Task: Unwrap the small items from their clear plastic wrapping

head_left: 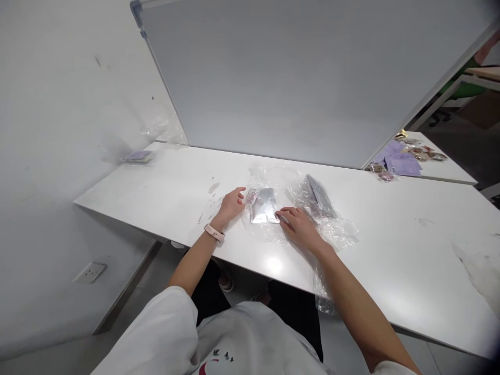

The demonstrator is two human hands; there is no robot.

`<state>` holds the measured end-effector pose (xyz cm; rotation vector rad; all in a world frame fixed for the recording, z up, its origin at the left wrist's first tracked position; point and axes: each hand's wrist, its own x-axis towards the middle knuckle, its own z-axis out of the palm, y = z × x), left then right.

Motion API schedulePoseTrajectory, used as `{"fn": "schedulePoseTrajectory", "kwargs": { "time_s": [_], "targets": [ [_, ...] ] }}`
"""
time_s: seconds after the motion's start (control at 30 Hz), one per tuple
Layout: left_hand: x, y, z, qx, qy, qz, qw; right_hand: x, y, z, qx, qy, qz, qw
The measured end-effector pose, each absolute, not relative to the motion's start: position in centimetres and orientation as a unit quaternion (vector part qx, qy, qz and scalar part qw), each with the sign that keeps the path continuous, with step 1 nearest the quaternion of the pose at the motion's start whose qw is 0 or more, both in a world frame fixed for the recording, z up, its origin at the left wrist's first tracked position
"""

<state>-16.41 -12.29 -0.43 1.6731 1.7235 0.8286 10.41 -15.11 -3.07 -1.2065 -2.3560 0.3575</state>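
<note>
A shiny silver foil packet (262, 207) lies flat on crumpled clear plastic film (273, 177) in the middle of the white table. My right hand (300, 227) is at the packet's lower right edge, with its fingertips closed on that edge. My left hand (232, 205) is just left of the packet, by the film's edge. Its fingers are loosely bent and apart, with nothing seen in them. Right of the packet, more grey foil packets (321, 196) rest in clear plastic, partly behind its wrinkles.
A grey-white board (297, 83) stands along the table's back edge. Lilac packets (402, 162) and small wrapped items lie on another table at right. One lilac packet (138, 155) sits at the left end. Film (325, 304) hangs over the front edge of the table (164, 187).
</note>
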Motion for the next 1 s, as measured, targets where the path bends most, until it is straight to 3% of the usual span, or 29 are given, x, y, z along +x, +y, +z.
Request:
{"fn": "schedulePoseTrajectory", "kwargs": {
  "time_s": [0.1,0.3,0.5,0.73,0.8,0.9,1.0],
  "targets": [
    [-15.1,-12.9,-0.2,0.684,0.639,0.296,0.189,10.4,-15.1,-3.1,-0.439,-0.858,0.128,0.234],
    [-13.2,-13.7,1.2,0.672,0.606,0.363,0.224,10.3,-15.1,-3.0,-0.444,-0.856,0.133,0.230],
    [-12.6,-12.6,0.4,0.675,0.650,0.287,0.198,10.3,-15.1,-3.1,-0.443,-0.854,0.136,0.236],
    [-15.0,-12.1,3.3,0.497,0.517,0.493,0.492,10.4,-15.0,-3.1,-0.438,-0.854,0.142,0.244],
    [-16.8,-11.8,3.8,0.444,0.505,0.518,0.529,10.4,-15.0,-3.2,-0.439,-0.852,0.147,0.244],
    [-19.9,-11.5,3.4,0.396,0.611,0.537,0.426,10.5,-15.0,-3.3,-0.442,-0.850,0.149,0.244],
    [-21.6,-12.0,2.7,0.420,0.742,0.489,0.182,10.4,-14.9,-3.4,-0.445,-0.848,0.148,0.246]
  ]
}}
